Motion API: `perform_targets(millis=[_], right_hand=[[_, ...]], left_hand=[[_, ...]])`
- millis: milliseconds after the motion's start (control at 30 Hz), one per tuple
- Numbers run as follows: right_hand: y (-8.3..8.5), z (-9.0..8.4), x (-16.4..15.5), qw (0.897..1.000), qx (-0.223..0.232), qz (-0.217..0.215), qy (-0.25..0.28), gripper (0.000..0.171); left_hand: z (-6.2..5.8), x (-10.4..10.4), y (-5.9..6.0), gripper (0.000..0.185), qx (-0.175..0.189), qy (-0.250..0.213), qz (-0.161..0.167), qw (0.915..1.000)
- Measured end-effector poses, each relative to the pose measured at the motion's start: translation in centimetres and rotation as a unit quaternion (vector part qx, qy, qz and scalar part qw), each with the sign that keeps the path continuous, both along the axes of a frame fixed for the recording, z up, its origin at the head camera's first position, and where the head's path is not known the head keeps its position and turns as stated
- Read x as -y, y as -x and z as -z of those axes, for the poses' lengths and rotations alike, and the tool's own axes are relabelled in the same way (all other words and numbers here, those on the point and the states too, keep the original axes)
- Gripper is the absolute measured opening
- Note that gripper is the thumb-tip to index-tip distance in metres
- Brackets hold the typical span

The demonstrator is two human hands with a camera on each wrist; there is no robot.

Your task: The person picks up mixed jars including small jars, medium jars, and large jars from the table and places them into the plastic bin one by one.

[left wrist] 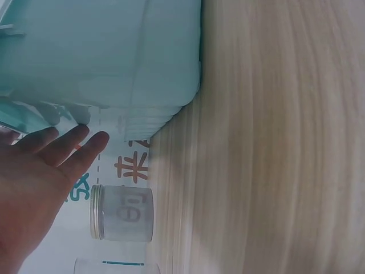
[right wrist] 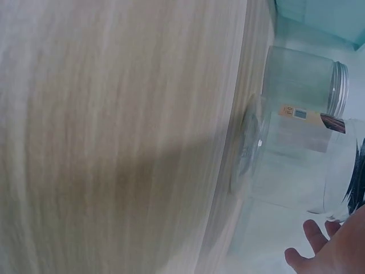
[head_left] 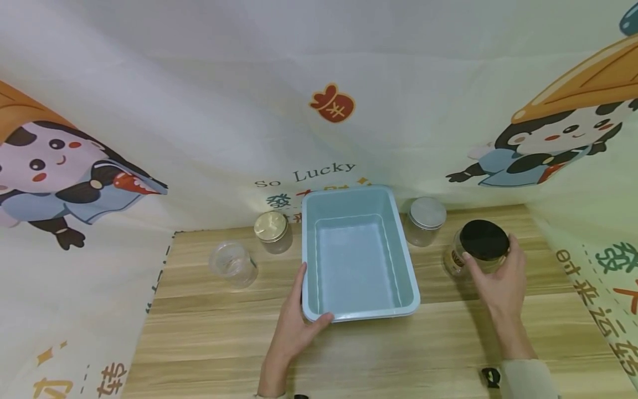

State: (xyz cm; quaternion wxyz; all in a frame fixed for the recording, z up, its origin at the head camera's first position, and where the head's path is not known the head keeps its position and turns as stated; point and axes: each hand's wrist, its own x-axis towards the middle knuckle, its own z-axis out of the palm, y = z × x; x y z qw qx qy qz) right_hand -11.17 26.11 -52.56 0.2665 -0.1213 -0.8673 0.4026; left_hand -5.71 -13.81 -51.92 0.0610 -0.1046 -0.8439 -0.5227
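A light blue plastic basin stands in the middle of the wooden table. At its front left corner is my left hand, the thumb on the front rim and fairly straight fingers along the left side. In the left wrist view, those fingers lie by the basin's wall. My right hand grips a clear jar near its black lid, thumb on one side and fingers on the other. The right wrist view shows the transparent jar body with a label; the hand is partly cut off there.
A clear jar with a gold lid and an uncovered clear plastic container stand left of the basin. Right of it is a silver-lidded jar. Printed white cloth walls the back and sides.
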Motion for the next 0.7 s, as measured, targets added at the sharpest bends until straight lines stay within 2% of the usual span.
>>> perform_targets(millis=[233, 533, 700], right_hand=[[0.57, 0.37, -0.21, 0.999, -0.011, -0.018, 0.037, 0.09], [0.86, 0.57, -0.21, 0.997, -0.037, -0.026, 0.054, 0.087], [0.88, 0.79, -0.09, 0.994, -0.049, -0.029, 0.097, 0.086]], left_hand=[[0.16, 0.09, 0.2, 0.109, 0.004, -0.011, 0.007, 0.9999], [0.39, 0.19, 0.26, 0.111, 0.015, -0.033, 0.006, 0.9993], [0.33, 0.28, 0.3, 0.112, 0.03, -0.049, 0.015, 0.9982]])
